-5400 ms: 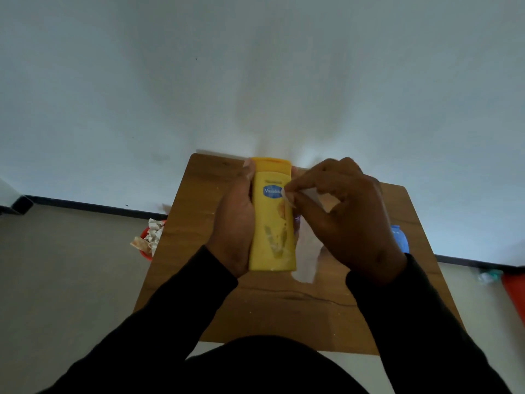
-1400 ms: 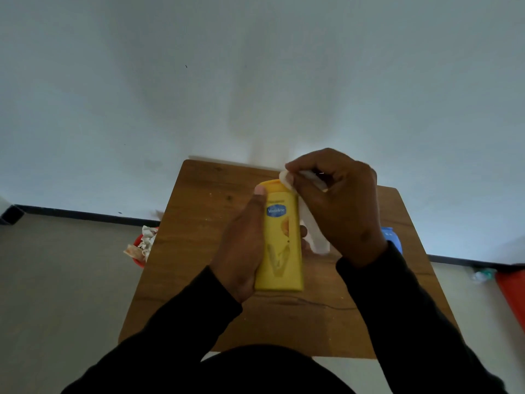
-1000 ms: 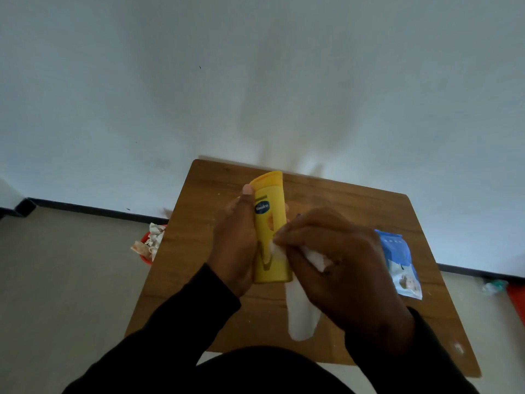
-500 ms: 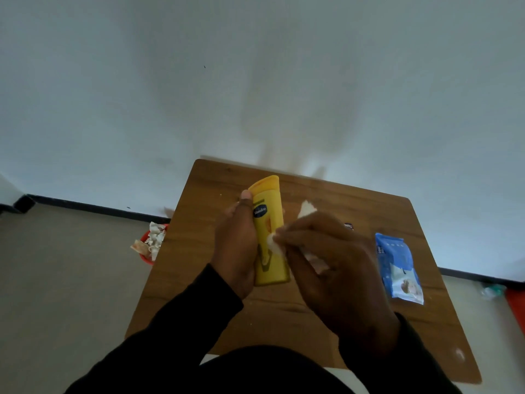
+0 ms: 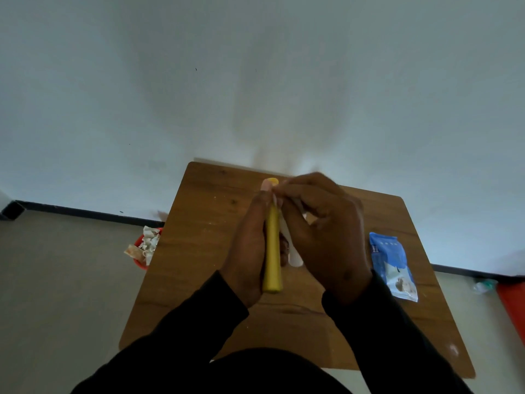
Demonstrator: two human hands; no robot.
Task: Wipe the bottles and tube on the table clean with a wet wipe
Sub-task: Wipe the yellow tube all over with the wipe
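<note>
Since the earlier frame the yellow lotion bottle (image 5: 272,245) had been turned edge-on to the camera, and the right hand (image 5: 324,237) had climbed from the label to the cap end. Nearest, the left hand (image 5: 250,245) gripped the bottle along its left side, thumb up by the cap, holding it above the middle of the wooden table (image 5: 199,245). The right hand pinched the white wet wipe (image 5: 292,251) against the bottle's right face, the wipe's tail hanging below the fingers. Wiping well probably meant long strokes along each narrow side, rotating the bottle between passes. The blue wipes pack (image 5: 393,268) lay by the table's right edge.
</note>
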